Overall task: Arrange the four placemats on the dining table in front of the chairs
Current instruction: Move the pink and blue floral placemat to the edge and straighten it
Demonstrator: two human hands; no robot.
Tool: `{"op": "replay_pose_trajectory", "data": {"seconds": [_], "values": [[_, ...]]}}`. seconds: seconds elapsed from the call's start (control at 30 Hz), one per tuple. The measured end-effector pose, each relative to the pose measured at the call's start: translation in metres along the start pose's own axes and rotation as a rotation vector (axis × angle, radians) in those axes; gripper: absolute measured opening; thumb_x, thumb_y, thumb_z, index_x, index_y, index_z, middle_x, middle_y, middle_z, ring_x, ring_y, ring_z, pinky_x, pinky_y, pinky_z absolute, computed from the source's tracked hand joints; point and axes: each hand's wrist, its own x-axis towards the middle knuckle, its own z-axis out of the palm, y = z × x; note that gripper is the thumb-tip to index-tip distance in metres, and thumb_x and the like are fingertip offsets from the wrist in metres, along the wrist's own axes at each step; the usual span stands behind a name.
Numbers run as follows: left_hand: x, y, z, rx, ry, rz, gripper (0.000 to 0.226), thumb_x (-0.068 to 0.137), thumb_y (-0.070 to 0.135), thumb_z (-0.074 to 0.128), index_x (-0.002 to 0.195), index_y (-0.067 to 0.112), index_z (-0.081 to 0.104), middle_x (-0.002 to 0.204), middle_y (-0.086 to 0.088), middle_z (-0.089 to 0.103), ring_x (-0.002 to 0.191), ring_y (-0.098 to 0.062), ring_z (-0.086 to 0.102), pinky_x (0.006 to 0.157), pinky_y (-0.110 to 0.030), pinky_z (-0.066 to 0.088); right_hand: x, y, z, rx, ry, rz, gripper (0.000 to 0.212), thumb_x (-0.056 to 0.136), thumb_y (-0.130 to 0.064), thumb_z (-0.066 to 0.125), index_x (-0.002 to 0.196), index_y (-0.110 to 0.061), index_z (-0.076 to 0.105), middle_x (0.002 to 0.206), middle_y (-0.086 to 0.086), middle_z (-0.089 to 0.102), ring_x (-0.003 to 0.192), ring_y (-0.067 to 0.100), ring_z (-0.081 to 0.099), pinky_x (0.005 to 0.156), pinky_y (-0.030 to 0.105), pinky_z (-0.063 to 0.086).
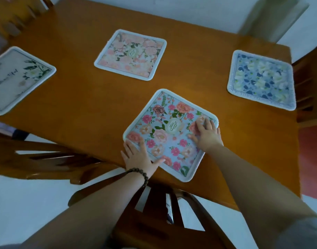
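A chair back (161,209) stands nearest, under both arms. Just beyond it, on the table (86,108) near its edge, lies the blue flowered placemat (169,133), turned at an angle. The left hand (138,155) and right hand (207,134) press flat on it with fingers spread, gripping nothing. Further away lie 3 more placemats: a cream one (17,79) cut off at left, a pink one (130,54) and a blue-white one (261,79). The far chairs are blurred.

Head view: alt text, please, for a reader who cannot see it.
Both hands, left hand and right hand, press flat on a flowered blue placemat at the near edge of a wooden table. Three more placemats lie spread out beyond.
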Motion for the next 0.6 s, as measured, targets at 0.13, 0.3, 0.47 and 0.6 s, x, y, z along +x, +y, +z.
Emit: {"op": "replay_pose_trajectory", "data": {"seconds": [0.13, 0.3, 0.47, 0.6], "values": [[0.001, 0.001, 0.006, 0.031, 0.029, 0.014, 0.128, 0.059, 0.093, 0.041, 0.149, 0.021, -0.013, 0.150, -0.035, -0.014, 0.141, -0.045, -0.010, 0.115, -0.050, -0.003, 0.032, 0.013, -0.012, -0.003, 0.015, -0.025, 0.078, 0.089, -0.066, 0.036, 0.151, -0.028, 0.009, 0.160, 0.008, -0.006, 0.146, 0.027, -0.009, 0.117, 0.049, 0.000], [0.003, -0.004, 0.008, -0.002, 0.031, 0.061, 0.128, 0.059, 0.088, 0.051, 0.149, 0.022, -0.013, 0.148, -0.036, -0.019, 0.140, -0.046, -0.015, 0.113, -0.048, -0.008, 0.051, 0.009, -0.017, -0.030, 0.041, -0.003, 0.076, 0.091, -0.063, 0.034, 0.152, -0.027, 0.006, 0.160, 0.006, 0.001, 0.146, 0.028, -0.001, 0.117, 0.049, 0.005], [0.019, -0.012, 0.000, 0.017, 0.021, 0.114, 0.131, 0.055, 0.088, 0.054, 0.150, 0.023, -0.008, 0.149, -0.034, -0.019, 0.140, -0.045, -0.015, 0.113, -0.048, -0.008, 0.036, 0.005, -0.005, -0.021, 0.152, 0.091, 0.072, 0.092, -0.063, 0.032, 0.151, -0.025, 0.014, 0.157, 0.006, 0.015, 0.143, 0.030, 0.012, 0.116, 0.047, 0.015], [0.042, -0.020, -0.017, 0.082, -0.013, 0.238, 0.134, 0.053, 0.087, 0.058, 0.150, 0.023, -0.008, 0.150, -0.033, -0.018, 0.140, -0.045, -0.015, 0.113, -0.049, -0.007, 0.007, 0.007, 0.009, 0.009, 0.164, 0.248, 0.074, 0.091, -0.065, 0.028, 0.151, -0.026, 0.012, 0.157, 0.007, 0.017, 0.141, 0.031, 0.015, 0.113, 0.048, 0.020]]}}
